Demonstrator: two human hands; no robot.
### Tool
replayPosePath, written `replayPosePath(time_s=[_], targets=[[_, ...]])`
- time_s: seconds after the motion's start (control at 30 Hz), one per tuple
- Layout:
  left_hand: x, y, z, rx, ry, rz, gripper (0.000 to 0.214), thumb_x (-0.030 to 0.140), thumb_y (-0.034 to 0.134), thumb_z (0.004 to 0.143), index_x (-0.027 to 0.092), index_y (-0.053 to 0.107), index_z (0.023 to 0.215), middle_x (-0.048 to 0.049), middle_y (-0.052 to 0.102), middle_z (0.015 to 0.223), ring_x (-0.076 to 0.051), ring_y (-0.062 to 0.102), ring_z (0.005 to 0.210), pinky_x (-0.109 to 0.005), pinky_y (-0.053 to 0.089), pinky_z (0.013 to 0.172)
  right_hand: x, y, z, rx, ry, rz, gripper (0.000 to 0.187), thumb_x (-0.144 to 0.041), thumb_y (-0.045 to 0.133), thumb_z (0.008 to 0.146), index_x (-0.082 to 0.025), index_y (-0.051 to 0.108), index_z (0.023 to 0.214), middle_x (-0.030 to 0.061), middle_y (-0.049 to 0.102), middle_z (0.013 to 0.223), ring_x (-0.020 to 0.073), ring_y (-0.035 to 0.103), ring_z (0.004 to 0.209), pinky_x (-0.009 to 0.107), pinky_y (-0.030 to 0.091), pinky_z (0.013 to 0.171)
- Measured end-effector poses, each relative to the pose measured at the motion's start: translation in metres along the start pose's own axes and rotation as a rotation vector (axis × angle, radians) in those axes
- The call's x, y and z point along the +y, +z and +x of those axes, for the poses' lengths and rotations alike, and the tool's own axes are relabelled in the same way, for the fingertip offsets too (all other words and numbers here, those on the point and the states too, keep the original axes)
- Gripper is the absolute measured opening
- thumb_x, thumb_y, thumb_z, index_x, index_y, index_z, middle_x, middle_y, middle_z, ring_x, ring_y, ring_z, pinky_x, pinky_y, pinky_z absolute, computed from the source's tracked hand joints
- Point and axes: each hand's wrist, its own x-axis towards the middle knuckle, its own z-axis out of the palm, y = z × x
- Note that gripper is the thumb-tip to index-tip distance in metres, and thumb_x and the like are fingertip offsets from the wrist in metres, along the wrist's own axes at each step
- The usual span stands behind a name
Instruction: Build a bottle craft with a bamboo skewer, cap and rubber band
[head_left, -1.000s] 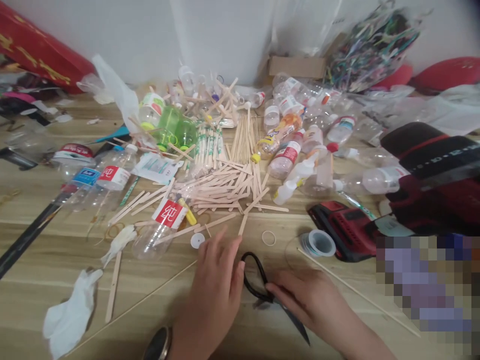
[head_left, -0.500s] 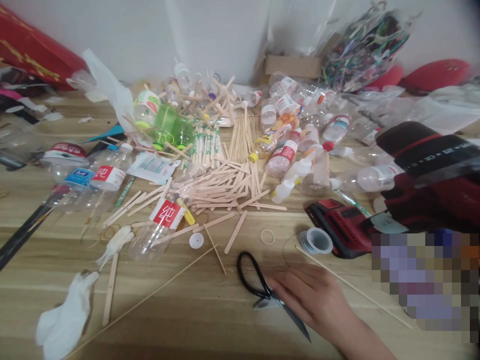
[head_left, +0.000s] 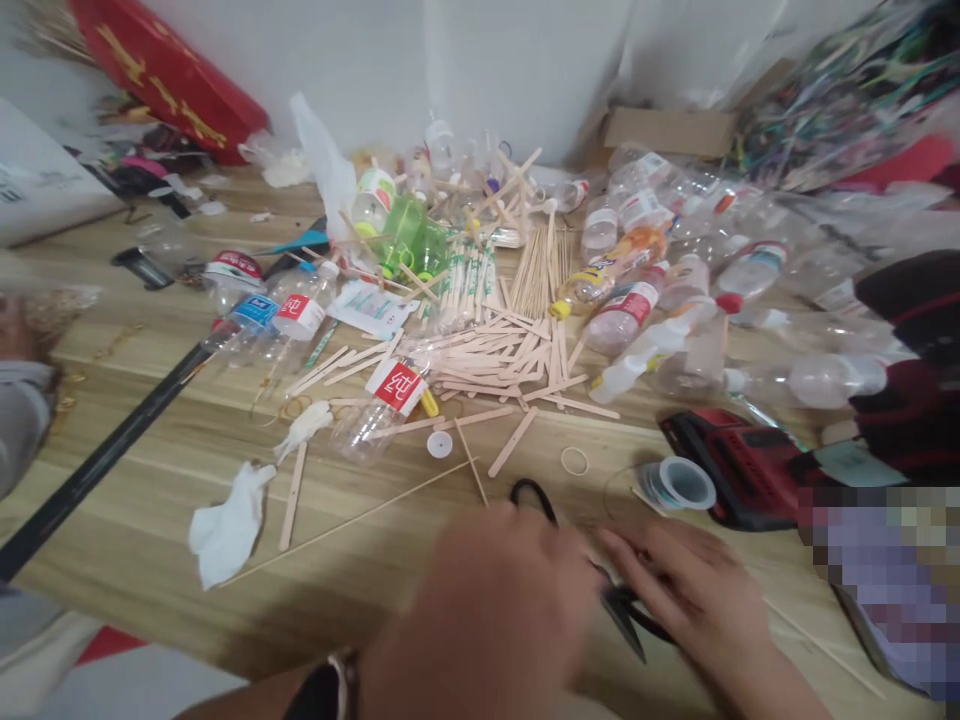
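Note:
My left hand (head_left: 502, 600), smeared by motion, reaches over the black-handled scissors (head_left: 626, 625) on the wooden table. It covers the middle of the scissors; its fingers cannot be made out. One handle loop shows beyond it, and a blade points toward me. Close on the right, my right hand (head_left: 697, 590) has its fingers curled together beside the scissors, partly over the other handle. What is between those fingers is hidden. A thin strand curves from a spool (head_left: 686, 483) toward this hand.
Popsicle sticks (head_left: 487, 365) lie heaped at the centre, with clear plastic bottles (head_left: 630, 310) around them. A red and black power tool (head_left: 739, 465) lies at right. A black bar (head_left: 105, 455) crosses the left side. Another person's sleeve (head_left: 22, 420) shows at the left edge.
My left hand has come in from below over the scissors. The scissors' lower part has shifted beside my right hand. The view has turned left.

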Motion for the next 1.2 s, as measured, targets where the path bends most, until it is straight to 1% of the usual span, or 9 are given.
replayPosePath(time_s=[0.13,0.27,0.43,0.57,0.7,0.87,1.03,1.17,1.2], targets=[[-0.025,0.004,0.007,0.060,-0.240,0.298,0.021,0.011,0.045,0.092,0.016,0.063,0.082,-0.0084,0.064,0.081,-0.024,0.060,0.077,-0.037,0.048,0.069,-0.004,-0.011,0.008,0.042,0.201,-0.033,0.015,-0.026,0.053,0.094,-0.020,0.062,0.084,0.0004,0.064,0.062,0.0134,0.060,0.051,0.024,0.046,0.048],[-0.047,0.023,0.012,0.081,-0.203,0.374,0.022,0.006,0.044,0.089,0.013,0.065,0.089,-0.0124,0.064,0.089,-0.028,0.060,0.078,-0.039,0.047,0.066,0.004,-0.025,0.031,0.063,0.415,-0.038,0.017,-0.033,0.054,0.091,-0.020,0.062,0.097,0.0072,0.070,0.085,0.0170,0.065,0.061,0.026,0.050,0.050],[-0.046,0.026,0.018,0.059,-0.181,0.407,0.025,0.002,0.043,0.087,0.012,0.065,0.084,-0.0137,0.065,0.087,-0.029,0.062,0.076,-0.038,0.047,0.065,0.039,-0.026,0.066,-0.034,0.627,-0.172,0.034,-0.035,0.058,0.084,-0.013,0.059,0.110,0.0167,0.069,0.101,0.0268,0.069,0.079,0.039,0.054,0.069],[-0.038,0.011,0.010,0.030,-0.235,0.401,0.026,0.002,0.039,0.088,0.013,0.062,0.085,-0.0126,0.066,0.077,-0.028,0.064,0.070,-0.036,0.046,0.061,0.063,-0.012,0.086,-0.089,0.687,-0.234,0.030,-0.032,0.062,0.081,-0.012,0.061,0.103,0.0191,0.070,0.097,0.0315,0.067,0.082,0.042,0.050,0.072],[-0.026,-0.011,-0.010,-0.038,-0.265,0.193,0.023,0.008,0.037,0.091,0.018,0.057,0.087,-0.0055,0.064,0.068,-0.023,0.063,0.063,-0.030,0.042,0.056,0.075,-0.003,0.099,-0.125,0.760,-0.264,0.024,-0.032,0.066,0.075,-0.012,0.063,0.090,0.0195,0.070,0.090,0.0322,0.066,0.081,0.038,0.046,0.066],[-0.017,-0.036,-0.027,-0.134,-0.218,-0.301,0.022,0.023,0.035,0.096,0.023,0.052,0.082,0.0015,0.062,0.068,-0.016,0.062,0.061,-0.024,0.041,0.052,0.080,-0.003,0.111,-0.124,0.809,-0.235,0.016,-0.030,0.066,0.072,-0.016,0.060,0.076,0.0127,0.069,0.074,0.0260,0.064,0.067,0.032,0.040,0.057],[-0.012,-0.039,-0.020,0.057,-0.195,-0.310,0.020,0.022,0.036,0.095,0.022,0.054,0.085,0.0004,0.063,0.071,-0.017,0.061,0.065,-0.026,0.043,0.057,0.051,-0.018,0.107,-0.028,0.720,-0.149,0.025,-0.036,0.066,0.071,-0.020,0.053,0.085,0.0070,0.066,0.078,0.0244,0.061,0.070,0.032,0.042,0.061],[-0.011,-0.024,-0.003,0.310,-0.074,-0.209,0.017,0.020,0.041,0.095,0.020,0.058,0.090,-0.0013,0.066,0.078,-0.018,0.061,0.071,-0.028,0.044,0.063,0.017,-0.027,0.083,0.005,0.578,0.000,0.026,-0.041,0.064,0.077,-0.023,0.050,0.089,0.0054,0.066,0.086,0.0236,0.062,0.078,0.034,0.047,0.069],[-0.012,-0.020,0.001,0.368,-0.033,-0.182,0.018,0.019,0.041,0.095,0.020,0.058,0.092,-0.0021,0.067,0.079,-0.018,0.061,0.073,-0.029,0.045,0.064,0.010,-0.028,0.076,0.053,0.512,0.142,0.026,-0.043,0.062,0.079,-0.023,0.049,0.090,0.0056,0.065,0.087,0.0237,0.062,0.079,0.035,0.048,0.071]])
